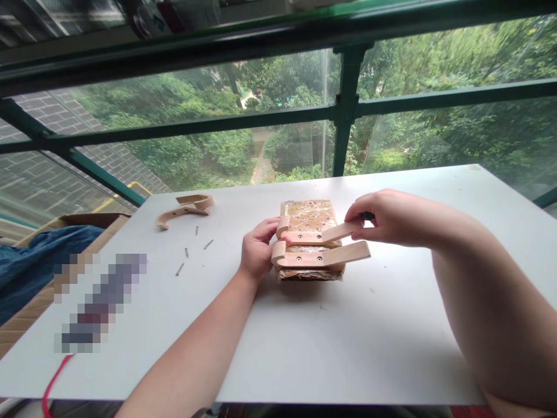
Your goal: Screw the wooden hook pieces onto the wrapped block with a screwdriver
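Observation:
A block wrapped in clear plastic (304,213) sits on the white table, its top dotted with small holes. Two pale wooden hooks lie across it side by side, each showing two screw heads. My left hand (260,248) is closed at the curled end of the farther wooden hook (310,237), against the block's left side. At that hook's straight end, my right hand (383,217) pinches the wood between thumb and fingers. Something small and black (368,216) shows within the right hand, too hidden to name. The nearer wooden hook (343,254) is next to my left wrist.
More curved wooden hooks (187,210) lie at the table's far left. Several loose screws (180,269) are scattered nearer me. A blurred-out item (104,302) with a red cord (54,380) is at the left. An open cardboard box (93,219) holds blue cloth beside the table (391,342).

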`<state>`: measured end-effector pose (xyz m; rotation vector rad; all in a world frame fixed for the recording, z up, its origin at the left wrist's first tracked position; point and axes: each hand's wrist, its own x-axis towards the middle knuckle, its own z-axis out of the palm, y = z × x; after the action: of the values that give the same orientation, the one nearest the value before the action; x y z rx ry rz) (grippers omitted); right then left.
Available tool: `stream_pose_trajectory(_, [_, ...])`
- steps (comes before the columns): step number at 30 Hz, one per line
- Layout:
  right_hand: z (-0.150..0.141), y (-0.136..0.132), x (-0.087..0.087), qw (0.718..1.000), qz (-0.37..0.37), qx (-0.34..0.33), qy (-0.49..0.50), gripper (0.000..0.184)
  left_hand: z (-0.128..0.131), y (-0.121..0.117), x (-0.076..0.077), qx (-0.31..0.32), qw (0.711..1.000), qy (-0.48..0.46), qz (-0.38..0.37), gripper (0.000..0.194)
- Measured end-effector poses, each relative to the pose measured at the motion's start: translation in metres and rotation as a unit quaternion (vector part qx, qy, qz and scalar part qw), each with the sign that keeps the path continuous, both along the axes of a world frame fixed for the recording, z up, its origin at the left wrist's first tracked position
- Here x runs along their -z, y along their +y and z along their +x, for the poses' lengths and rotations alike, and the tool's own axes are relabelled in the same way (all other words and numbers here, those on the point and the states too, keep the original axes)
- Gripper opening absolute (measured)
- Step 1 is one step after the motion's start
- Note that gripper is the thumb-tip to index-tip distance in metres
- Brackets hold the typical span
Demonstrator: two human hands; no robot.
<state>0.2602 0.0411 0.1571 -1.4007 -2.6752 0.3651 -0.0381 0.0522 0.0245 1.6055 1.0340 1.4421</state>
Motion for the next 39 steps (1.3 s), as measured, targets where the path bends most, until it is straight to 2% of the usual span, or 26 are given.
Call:
stream_pose_trajectory(4, [0.002,-0.002,-0.004,0.999,0.039,-0.004,-0.004,0.022,-0.001,-0.002,-0.005,0.012,0.998,0.033,0.056,0.029])
stream_pose_trajectory(9, [0.003,-0.008,-0.011,0.999,0.046,0.004,-0.005,0.018,-0.001,-0.005,-0.01,0.023,0.992,0.066,0.101,0.03])
stream_pose_trajectory(14, [0.004,-0.011,-0.012,0.999,-0.012,0.031,-0.018,0.013,0.0,-0.007,-0.006,0.021,0.993,0.082,0.085,0.026])
stream_pose_trajectory(20, [0.006,-0.008,-0.007,0.992,-0.1,0.057,-0.058,0.016,0.001,-0.004,0.0,0.068,0.989,0.113,0.068,0.031])
stream_pose_trajectory(24, [0.005,-0.008,-0.008,0.992,-0.097,0.066,-0.05,0.028,0.0,-0.003,-0.001,0.073,0.987,0.127,0.071,0.033])
stream_pose_trajectory(29, [0.002,-0.007,-0.008,0.995,-0.064,0.067,-0.043,0.028,-0.001,-0.001,-0.001,0.08,0.987,0.121,0.068,0.035])
stream_pose_trajectory(39, [-0.015,-0.008,0.004,0.991,-0.11,0.061,-0.042,0.028,0.0,-0.004,-0.01,0.084,0.981,0.167,0.048,0.028])
